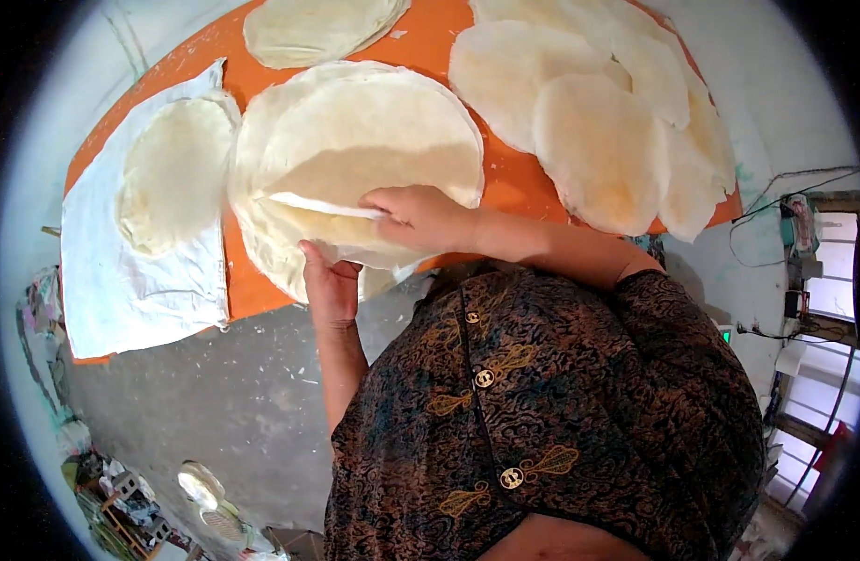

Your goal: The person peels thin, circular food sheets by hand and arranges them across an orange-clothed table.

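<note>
A wide stack of thin round flatbreads [383,107] lies in front of me on an orange table. Over the near part of that stack, my right hand [425,217] pinches a bright, pale edge of the top flatbread [341,229], which is lifted and folded over. My left hand [332,285] is at the near rim of the same sheet, thumb pointing up. Its other fingers curl in and are partly hidden by the sheet, which it appears to hold. The hand's shadow falls across the stack.
To the left, one flatbread [173,178] lies on a white cloth [149,294]. Several browned flatbreads [603,150] overlap at the right, and another stack [322,28] sits at the far edge. The orange table [519,187] ends near my body, above a grey floor [205,411].
</note>
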The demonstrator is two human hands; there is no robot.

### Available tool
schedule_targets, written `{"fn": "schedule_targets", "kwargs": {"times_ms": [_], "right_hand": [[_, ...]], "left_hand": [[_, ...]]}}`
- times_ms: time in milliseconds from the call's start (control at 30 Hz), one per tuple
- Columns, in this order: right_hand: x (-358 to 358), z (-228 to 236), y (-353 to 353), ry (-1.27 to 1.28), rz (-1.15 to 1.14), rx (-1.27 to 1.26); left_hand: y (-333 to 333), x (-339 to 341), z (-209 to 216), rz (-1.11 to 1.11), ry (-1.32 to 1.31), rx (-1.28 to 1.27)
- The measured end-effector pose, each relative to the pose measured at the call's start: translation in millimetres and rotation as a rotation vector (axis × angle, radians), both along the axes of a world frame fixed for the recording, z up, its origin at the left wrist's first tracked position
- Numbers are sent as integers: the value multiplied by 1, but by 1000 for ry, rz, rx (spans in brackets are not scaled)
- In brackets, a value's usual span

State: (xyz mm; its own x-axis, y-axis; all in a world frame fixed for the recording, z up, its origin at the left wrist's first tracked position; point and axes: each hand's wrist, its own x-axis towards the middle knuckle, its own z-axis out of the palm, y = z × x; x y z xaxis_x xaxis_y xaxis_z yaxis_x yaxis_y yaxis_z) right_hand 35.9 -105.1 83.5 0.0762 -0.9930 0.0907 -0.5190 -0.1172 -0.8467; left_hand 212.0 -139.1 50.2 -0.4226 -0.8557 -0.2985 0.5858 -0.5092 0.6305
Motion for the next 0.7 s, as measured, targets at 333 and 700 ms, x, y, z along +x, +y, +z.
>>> {"fn": "schedule_targets", "kwargs": {"times_ms": [333, 700], "right_hand": [[-4, 1, -9, -140, 87, 209], [4, -1, -13, -280, 32, 426]], "left_hand": [[-2, -2, 0, 40, -164, -53], [1, -2, -10, 102, -145, 99]]}}
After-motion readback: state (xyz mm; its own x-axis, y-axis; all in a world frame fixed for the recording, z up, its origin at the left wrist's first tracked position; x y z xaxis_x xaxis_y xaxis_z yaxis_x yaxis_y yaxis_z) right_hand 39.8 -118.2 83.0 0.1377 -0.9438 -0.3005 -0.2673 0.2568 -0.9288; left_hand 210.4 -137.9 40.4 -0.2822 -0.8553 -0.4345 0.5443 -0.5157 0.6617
